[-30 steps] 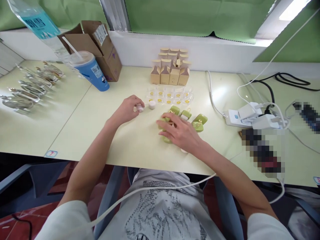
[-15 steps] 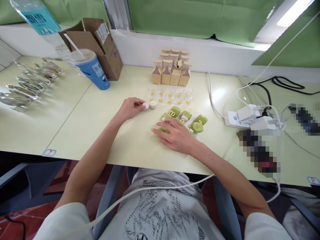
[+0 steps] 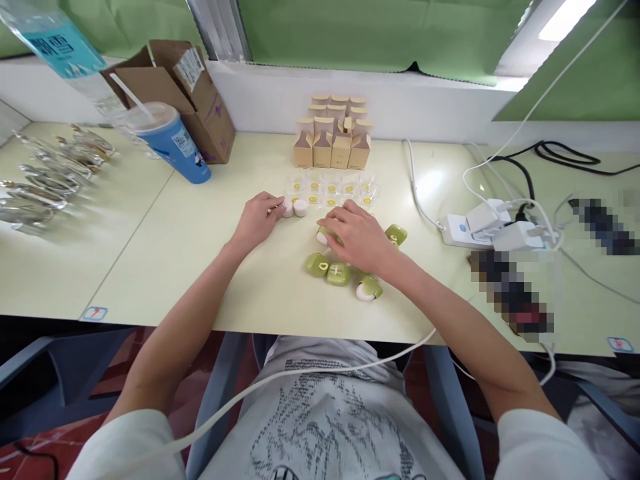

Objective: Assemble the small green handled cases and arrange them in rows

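My left hand [image 3: 257,219] rests on the pale table [image 3: 210,267], fingers curled, its tips touching a small pinkish-white round piece [image 3: 287,209] beside a second white one [image 3: 301,207]. My right hand [image 3: 357,238] lies palm down over a cluster of small green cases, fingers bent around one [image 3: 324,234]. Three more green cases [image 3: 338,273] lie just in front of that hand, and another [image 3: 396,234] sits to its right. Behind the hands is a row of clear sachets with yellow dots [image 3: 333,187], then a stack of small tan cartons [image 3: 331,138].
A blue cup with straw [image 3: 170,143], an open cardboard box [image 3: 193,90] and a water bottle [image 3: 55,47] stand at the back left. Shiny wrapped items [image 3: 45,180] lie far left. A power strip with white plugs [image 3: 493,227] and cables sits right.
My right hand moved away from me, from the near green cases to the farther ones, uncovering three cases in front. My left hand stayed by the white pieces.
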### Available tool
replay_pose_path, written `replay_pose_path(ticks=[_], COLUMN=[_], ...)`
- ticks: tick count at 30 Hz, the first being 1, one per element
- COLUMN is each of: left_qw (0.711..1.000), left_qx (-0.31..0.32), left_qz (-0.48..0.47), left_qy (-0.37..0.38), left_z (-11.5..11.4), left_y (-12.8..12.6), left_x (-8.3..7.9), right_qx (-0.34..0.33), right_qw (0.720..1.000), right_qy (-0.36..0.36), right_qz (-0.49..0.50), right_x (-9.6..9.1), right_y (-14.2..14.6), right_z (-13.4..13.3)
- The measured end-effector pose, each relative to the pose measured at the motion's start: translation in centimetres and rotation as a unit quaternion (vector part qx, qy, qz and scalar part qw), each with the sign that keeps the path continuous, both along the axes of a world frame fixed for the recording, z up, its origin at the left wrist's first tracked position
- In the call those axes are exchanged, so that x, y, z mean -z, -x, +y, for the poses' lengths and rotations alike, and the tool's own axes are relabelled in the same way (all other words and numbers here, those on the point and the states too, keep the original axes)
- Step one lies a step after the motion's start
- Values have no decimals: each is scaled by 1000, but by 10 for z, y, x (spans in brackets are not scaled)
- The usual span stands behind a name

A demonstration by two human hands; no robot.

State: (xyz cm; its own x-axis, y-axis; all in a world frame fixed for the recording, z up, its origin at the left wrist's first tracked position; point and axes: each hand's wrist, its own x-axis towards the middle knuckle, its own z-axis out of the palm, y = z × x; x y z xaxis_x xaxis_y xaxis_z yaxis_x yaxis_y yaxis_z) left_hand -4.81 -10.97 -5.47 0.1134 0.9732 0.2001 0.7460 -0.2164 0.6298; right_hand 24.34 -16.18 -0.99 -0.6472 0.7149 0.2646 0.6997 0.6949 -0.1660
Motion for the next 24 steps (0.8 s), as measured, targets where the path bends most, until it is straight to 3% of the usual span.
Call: replay_pose_path(ticks=[7,11,18,24], left_qw=[998,996,992,978], left_qx=[3,32,21,13], left_qz=[32,30,11,117], left_qy=[-50,-82,-126,-174], left_z=[2,1,3,2], left_y=[-2,-2,-12,-18], left_x=[10,13,28,32], right_qx=[88,69,33,33], right_qw=[982,972,977,980], right_qy=[108,115,117,108], right_qz=[-130,-191,-177,-161], right_x=[-46,-44,-44,-47], right_y=[25,26,26,20], right_z=[11,7,17,18])
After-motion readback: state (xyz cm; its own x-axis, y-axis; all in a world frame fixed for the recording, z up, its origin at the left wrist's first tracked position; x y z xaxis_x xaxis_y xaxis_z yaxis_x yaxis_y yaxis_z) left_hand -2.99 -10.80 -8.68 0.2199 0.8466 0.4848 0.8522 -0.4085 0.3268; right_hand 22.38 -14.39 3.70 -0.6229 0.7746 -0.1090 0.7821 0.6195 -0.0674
